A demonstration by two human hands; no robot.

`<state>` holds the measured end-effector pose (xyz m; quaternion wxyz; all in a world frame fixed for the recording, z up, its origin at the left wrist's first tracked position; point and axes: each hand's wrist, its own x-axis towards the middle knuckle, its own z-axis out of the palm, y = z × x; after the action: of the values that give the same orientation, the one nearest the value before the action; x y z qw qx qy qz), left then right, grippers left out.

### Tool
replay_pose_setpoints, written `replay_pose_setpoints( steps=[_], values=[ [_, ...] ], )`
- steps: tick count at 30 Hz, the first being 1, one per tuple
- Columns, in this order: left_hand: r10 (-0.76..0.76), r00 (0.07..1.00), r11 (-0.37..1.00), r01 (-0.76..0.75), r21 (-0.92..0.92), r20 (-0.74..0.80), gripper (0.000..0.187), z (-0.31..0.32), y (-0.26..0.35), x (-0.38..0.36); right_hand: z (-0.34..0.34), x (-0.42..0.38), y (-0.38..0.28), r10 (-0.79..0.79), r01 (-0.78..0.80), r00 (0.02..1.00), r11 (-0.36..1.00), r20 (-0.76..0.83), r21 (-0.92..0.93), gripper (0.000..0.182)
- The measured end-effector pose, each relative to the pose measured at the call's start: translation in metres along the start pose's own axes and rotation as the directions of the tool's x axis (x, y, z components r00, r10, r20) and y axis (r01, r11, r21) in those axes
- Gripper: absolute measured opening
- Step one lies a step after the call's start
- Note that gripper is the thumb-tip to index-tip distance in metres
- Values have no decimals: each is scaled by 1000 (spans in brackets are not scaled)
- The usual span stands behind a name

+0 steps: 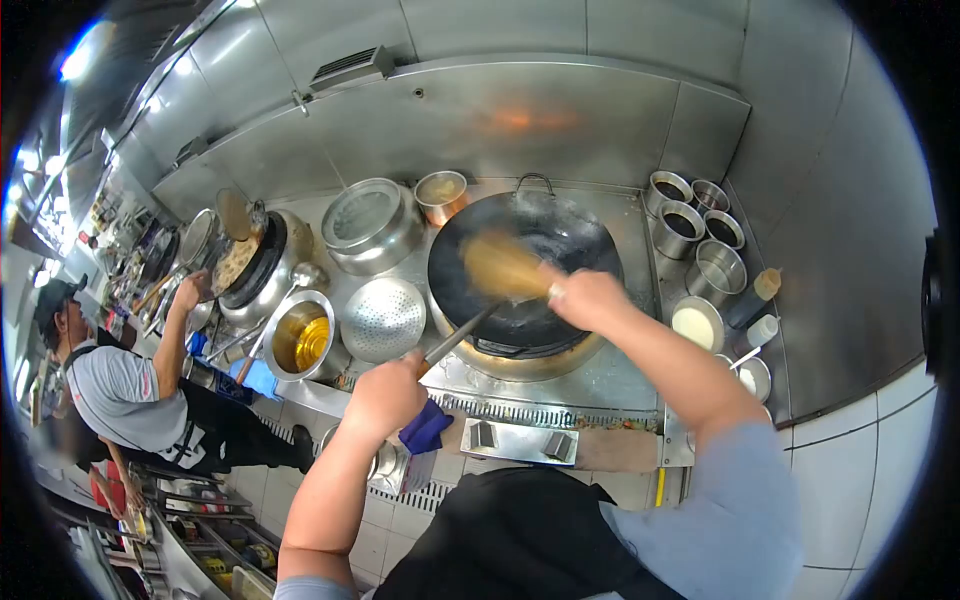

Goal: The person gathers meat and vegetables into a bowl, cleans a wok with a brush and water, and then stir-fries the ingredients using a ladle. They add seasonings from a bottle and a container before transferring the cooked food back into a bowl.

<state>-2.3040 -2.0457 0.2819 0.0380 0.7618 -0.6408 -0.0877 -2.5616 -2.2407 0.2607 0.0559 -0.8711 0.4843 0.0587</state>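
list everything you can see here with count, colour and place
wok: 1, black, centre of the stove
brush: 1, tan, blurred, inside the wok
ladle handle: 1, dark, crossing the wok's near rim
strainer: 1, silver, left of the wok
oil pot: 1, steel, holding yellow liquid, left of the strainer
lidded pot: 1, steel, behind the strainer
seasoning tins: about 5, steel, right of the wok
cloth: 1, blue, at the stove's front edge
co-worker: 1, grey shirt, far left
left hand: gripping the ladle handle
right hand: gripping the brush
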Motion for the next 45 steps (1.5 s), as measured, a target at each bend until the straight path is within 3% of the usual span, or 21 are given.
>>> replay_pose_setpoints(
  steps=[1,5,7,8,9,11,13,15,16,19,21,23,25,27,31,33,37,39,42,43,45],
  values=[
    [-9,995,998,3,63,98,41,0,3,1,43,32,14,-217,222,973,973,79,-62,50],
    [-19,998,995,13,104,55,40,-2,10,-10,29,102,9,1,-36,989,971,-149,-237,33],
    [-11,997,991,2,134,71,43,-6,14,-15,45,92,-7,-200,157,926,975,-321,-155,32],
    [-13,997,991,2,132,75,43,-7,14,-17,38,76,-4,-357,344,933,917,-34,-204,31],
    [-34,997,991,25,128,69,41,-8,14,-18,56,81,7,-328,329,944,941,-29,76,32],
    [-54,996,991,45,124,72,39,-5,12,-22,45,111,22,-206,212,977,949,50,-233,41],
    [-3,999,988,-5,157,54,43,2,7,-22,37,110,8,-33,42,998,979,49,-200,49],
    [7,999,981,-15,195,44,44,-1,8,-24,38,69,-5,-270,272,962,961,46,-40,51],
    [15,999,974,-22,224,34,44,0,10,-26,52,77,6,-289,242,951,915,106,323,51],
    [56,997,944,-67,324,45,46,-1,1,-28,12,78,21,-159,183,981,949,110,-257,38],
    [62,997,935,-75,346,47,46,-2,7,-28,52,76,11,-162,126,979,959,-124,-253,39],
    [79,995,926,-96,366,62,47,-4,8,-29,56,63,20,-300,284,949,947,96,149,43],
    [115,991,913,-132,386,68,48,-8,3,-29,14,66,26,-129,162,949,983,286,-92,46],
    [108,992,916,-125,381,66,48,-5,5,-28,36,84,30,-78,77,997,957,7,-281,47],
    [101,992,932,-122,340,79,49,0,-10,-31,61,48,12,-213,211,976,976,39,61,51],
    [97,994,954,-107,278,49,40,1,-25,-38,24,57,26,-131,170,979,948,157,-269,54],
    [18,988,955,28,294,-153,21,30,-66,-52,-33,25,25,162,-143,956,985,-246,95,53],
    [-385,909,900,409,154,-161,19,66,-82,-53,-30,10,38,232,98,839,826,-492,555,56],
    [-457,870,888,458,-41,-185,34,120,-96,-68,27,6,24,372,105,770,728,-518,678,59],
    [-466,864,884,461,-71,-189,32,136,-100,-71,17,-7,13,257,-164,949,898,-185,408,60],
    [-476,859,878,452,-159,-185,31,141,-101,-81,5,-14,7,122,-126,989,991,86,41,61]
  ],
)
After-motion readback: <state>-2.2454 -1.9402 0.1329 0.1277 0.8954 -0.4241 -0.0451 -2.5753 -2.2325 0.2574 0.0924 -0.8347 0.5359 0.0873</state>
